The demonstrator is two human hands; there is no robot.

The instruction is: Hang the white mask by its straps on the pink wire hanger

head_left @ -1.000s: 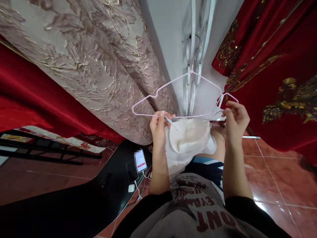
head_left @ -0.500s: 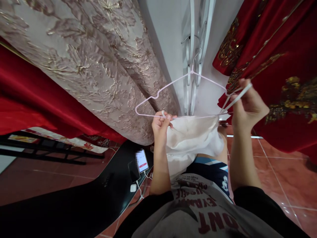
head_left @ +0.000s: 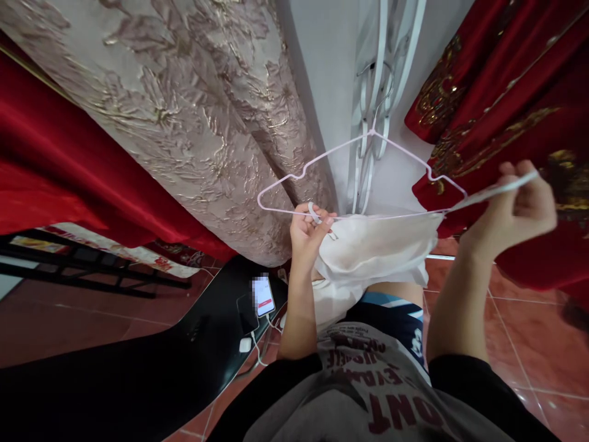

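While the left hand (head_left: 309, 228) is pinching the hanger (head_left: 280, 210), the right hand (head_left: 515, 205) is pulling a strap (head_left: 478, 197) farther out, tautening the cloth (head_left: 377, 248).

Hanger (head_left: 363, 178) at frame centre, its hook up at the window bars (head_left: 381, 61), top centre. Garment (head_left: 377, 252) below the hanger, between left hand (head_left: 310, 224) at centre and right hand (head_left: 519, 205) at right edge. Curtain (head_left: 184, 110) upper left, drape (head_left: 506, 92) upper right. Phone (head_left: 263, 296) on low surface (head_left: 138, 374), lower left.
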